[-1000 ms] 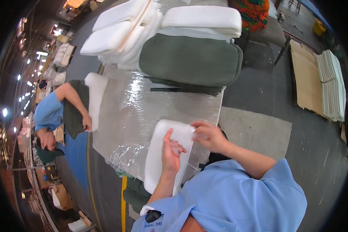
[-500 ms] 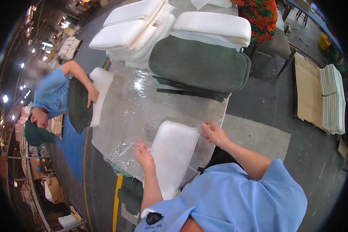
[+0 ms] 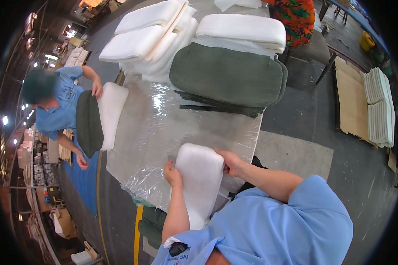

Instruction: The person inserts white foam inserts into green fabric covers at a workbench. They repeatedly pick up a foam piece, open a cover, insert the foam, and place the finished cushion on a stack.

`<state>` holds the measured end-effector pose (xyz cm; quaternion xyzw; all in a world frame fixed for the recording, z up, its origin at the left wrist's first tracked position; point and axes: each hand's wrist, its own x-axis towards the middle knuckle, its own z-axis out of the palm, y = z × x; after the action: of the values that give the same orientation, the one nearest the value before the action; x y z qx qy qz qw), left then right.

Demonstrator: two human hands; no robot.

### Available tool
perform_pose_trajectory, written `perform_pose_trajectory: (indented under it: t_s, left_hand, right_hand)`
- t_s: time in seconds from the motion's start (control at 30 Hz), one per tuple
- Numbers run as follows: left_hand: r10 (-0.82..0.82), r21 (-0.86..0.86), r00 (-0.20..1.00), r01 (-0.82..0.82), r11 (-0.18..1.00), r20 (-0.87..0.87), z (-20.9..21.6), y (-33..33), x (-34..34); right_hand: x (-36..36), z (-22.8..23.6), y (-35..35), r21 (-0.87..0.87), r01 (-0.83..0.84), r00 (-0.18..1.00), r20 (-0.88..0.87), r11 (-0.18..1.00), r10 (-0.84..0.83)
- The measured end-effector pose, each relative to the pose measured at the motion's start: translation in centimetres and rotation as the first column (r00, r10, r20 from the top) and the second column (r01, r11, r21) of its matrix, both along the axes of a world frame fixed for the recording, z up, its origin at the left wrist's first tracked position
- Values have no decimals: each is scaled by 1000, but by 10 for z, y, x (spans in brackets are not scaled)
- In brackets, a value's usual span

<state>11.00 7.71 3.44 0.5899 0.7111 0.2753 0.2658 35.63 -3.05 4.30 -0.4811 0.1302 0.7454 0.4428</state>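
While its lower end hides behind the sleeve, both hands, left hand [image 3: 173, 173] and right hand [image 3: 230, 162], seemingly grip the white foam pad [image 3: 200, 179].

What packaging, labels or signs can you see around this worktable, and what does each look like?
Clear plastic sheet: covers the worktable, shiny and crinkled, bunched at the near left corner.
Cardboard sheets: flat on the floor at right, tan, rectangular.
Cardboard boxes: floor at far left, brown, partly hidden.
No readable signs or screens in view.

Both forearms reached forward from blue short sleeves, left hand [image 3: 173, 173] curled with fingers closed in a grip, wrist straight, right hand [image 3: 230, 162] opposite it, fingers folded shut, elbow bent outward, hands level and apart
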Motion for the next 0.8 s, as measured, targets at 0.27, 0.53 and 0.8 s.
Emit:
perform_pose_trajectory:
  t_s: [0.27,0.53,0.8]
  left_hand:
    - [44,-26,998,-43,999,42,2,2,-1]
    - [-102,-58,983,94,994,-152,-8,-9,6]
    - [18,-131,1000,-18,991,4,-7,-13,5]
  right_hand:
    - [-4,-35,-19,295,20,909,-404,955,105]
    - [70,-14,-43,25,-596,757,350,802,552]
    - [89,-3,-41,276,-393,713,694,877,102]
